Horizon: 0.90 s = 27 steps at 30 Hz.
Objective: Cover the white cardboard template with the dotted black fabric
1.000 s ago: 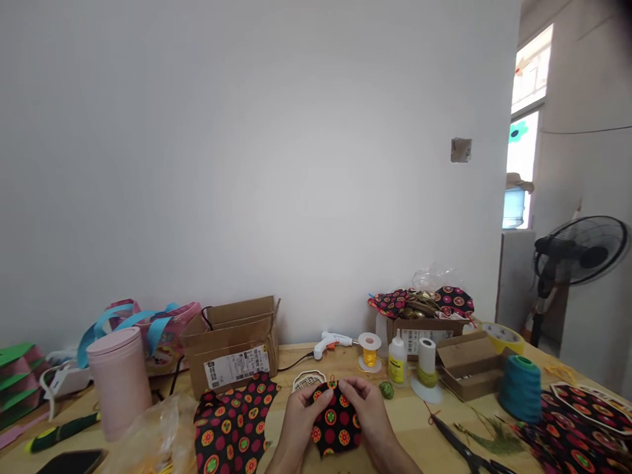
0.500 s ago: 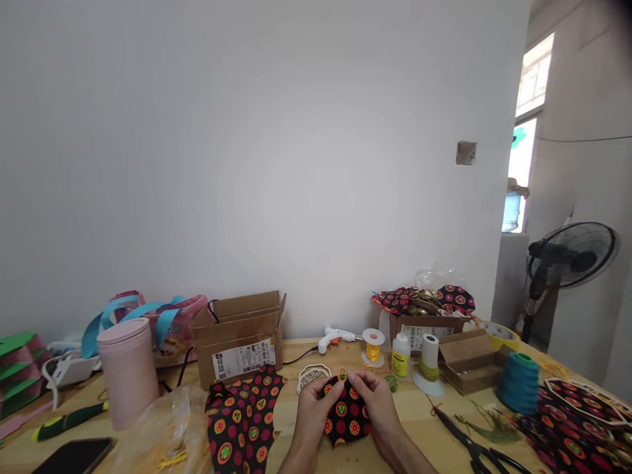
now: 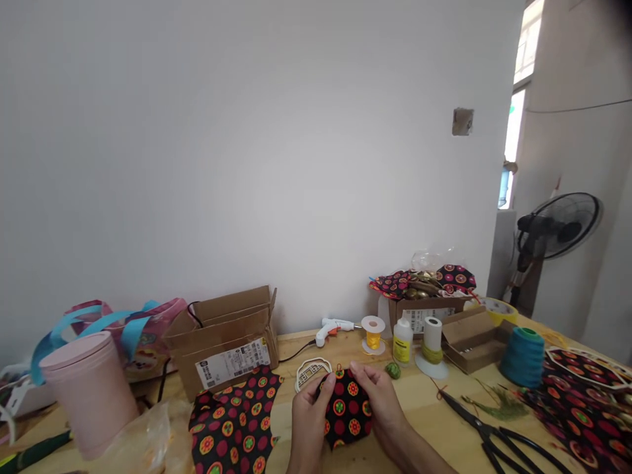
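Observation:
Between my two hands is a small piece of black fabric (image 3: pixel 347 411) printed with red, orange and green flowers, a little loop showing at its top edge. My left hand (image 3: pixel 311 411) pinches its left side, thumb lying on the front. At the upper right, my right hand (image 3: pixel 379 398) grips the edge with thumb and fingers. Just behind the left hand lies a cream lattice frame (image 3: pixel 313 368). A larger sheet of the same patterned fabric (image 3: pixel 239 421) spreads out left of my hands. A green ball of thread or bead (image 3: pixel 393 370) sits beyond the right hand.
Black scissors (image 3: pixel 486 428), a teal thread cone (image 3: pixel 522 359) and patterned fabric pieces (image 3: pixel 587 421) lie to the right. Behind are a glue gun (image 3: pixel 332 329), a yellow thread spool (image 3: pixel 373 337), a glue bottle (image 3: pixel 403 340) and a cardboard box (image 3: pixel 227 339). A pink canister (image 3: pixel 89 395) stands left.
The camera view has tilted down and turned slightly. My right hand has shifted a little along the fabric's upper edge; both hands keep hold of it.

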Available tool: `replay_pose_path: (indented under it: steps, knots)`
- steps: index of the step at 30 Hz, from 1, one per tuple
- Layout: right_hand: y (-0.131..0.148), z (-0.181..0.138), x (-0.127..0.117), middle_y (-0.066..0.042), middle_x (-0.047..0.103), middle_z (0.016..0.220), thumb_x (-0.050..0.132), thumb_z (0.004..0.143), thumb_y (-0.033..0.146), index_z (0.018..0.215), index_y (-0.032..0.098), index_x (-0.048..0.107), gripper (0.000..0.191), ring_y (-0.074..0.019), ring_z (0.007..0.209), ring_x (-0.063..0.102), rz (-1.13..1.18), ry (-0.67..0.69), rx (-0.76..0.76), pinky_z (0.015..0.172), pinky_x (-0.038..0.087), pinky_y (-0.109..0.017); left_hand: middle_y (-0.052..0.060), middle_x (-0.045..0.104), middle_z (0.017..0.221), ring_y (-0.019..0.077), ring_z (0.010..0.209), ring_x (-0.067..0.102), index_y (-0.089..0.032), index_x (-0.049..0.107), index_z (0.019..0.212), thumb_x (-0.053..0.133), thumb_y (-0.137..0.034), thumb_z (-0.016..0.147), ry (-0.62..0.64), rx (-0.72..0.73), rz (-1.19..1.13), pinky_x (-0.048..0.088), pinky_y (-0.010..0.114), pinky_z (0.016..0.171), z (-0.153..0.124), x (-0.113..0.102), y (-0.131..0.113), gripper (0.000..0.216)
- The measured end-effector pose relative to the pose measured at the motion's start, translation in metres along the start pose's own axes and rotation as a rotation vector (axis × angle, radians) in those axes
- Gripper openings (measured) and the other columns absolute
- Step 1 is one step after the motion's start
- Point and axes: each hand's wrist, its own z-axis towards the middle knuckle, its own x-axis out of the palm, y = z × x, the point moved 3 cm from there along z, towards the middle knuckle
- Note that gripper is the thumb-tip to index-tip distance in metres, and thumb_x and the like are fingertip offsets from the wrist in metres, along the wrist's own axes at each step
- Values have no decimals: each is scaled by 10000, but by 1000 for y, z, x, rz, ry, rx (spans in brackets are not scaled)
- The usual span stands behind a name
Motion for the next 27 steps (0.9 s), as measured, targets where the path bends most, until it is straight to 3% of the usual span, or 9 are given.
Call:
replay_pose_path:
  steps: [5, 11, 14, 18, 22, 27]
  knots:
    - [2, 1, -6, -9, 642, 572, 756, 490, 375, 567, 151, 650, 259, -143, 550, 537, 15, -63, 13, 565, 405, -248, 30, 709, 783, 230, 859, 599, -195, 706, 783, 698, -351, 563, -28, -30, 17, 446, 315, 796, -4, 8, -2, 270]
    - [6, -2, -5, -26, 636, 534, 596, 662, 492, 588, 143, 649, 361, -155, 516, 553, 9, 15, 82, 523, 409, -262, 42, 710, 774, 233, 831, 614, -183, 702, 805, 653, -385, 608, -81, -105, 12, 456, 349, 793, -7, 8, 2, 287]
    - [8, -4, -2, -24, 662, 589, 618, 669, 443, 664, 152, 679, 298, -153, 553, 573, -40, 61, 95, 571, 421, -266, 45, 708, 794, 241, 855, 605, -182, 704, 781, 657, -390, 596, -94, -135, 25, 448, 353, 805, -7, 0, 6, 282]
    - [9, -5, -3, -10, 685, 627, 733, 570, 299, 646, 167, 694, 157, -133, 590, 574, -118, 54, 74, 595, 415, -232, 46, 706, 787, 230, 825, 607, -186, 703, 743, 643, -389, 600, -32, -129, 168, 447, 340, 789, 0, -4, -1, 256]
    - [10, -3, -3, -11, 693, 660, 704, 613, 282, 662, 181, 701, 112, -128, 605, 578, -148, 62, 41, 588, 421, -223, 41, 696, 683, 217, 721, 603, -175, 697, 641, 698, -329, 534, 45, -103, 284, 452, 311, 717, 12, 1, -17, 187]
    - [13, -1, 0, -12, 688, 667, 689, 627, 269, 663, 181, 702, 96, -131, 625, 577, -191, 35, -15, 595, 427, -223, 19, 672, 619, 192, 661, 582, -178, 682, 604, 659, -327, 584, 53, -71, 326, 446, 282, 659, 16, 5, -20, 152]
